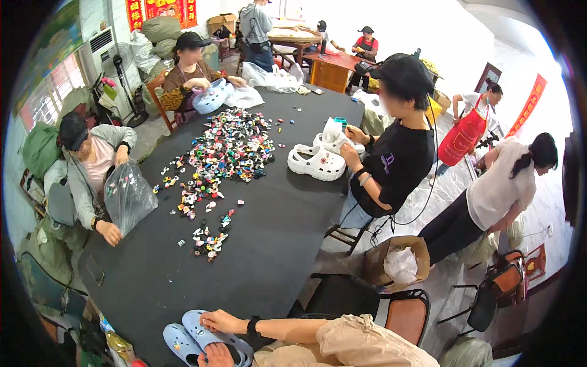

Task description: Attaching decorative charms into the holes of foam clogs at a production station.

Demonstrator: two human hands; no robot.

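Head view: one light-blue clog (194, 329), at the near edge of the table (275, 251); right hand (221, 321) bent-fingered on its upper, left hand (217, 355) at its foot opening, apparently steadying it; firmness of either grip cannot be told. Second clog (172, 336), alongside. Charm heap (229, 147), mid-table, seemingly central for shared reach.

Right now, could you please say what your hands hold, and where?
A blue clog, apparently by its upper, in the right hand; whether the left hand grips is unclear.
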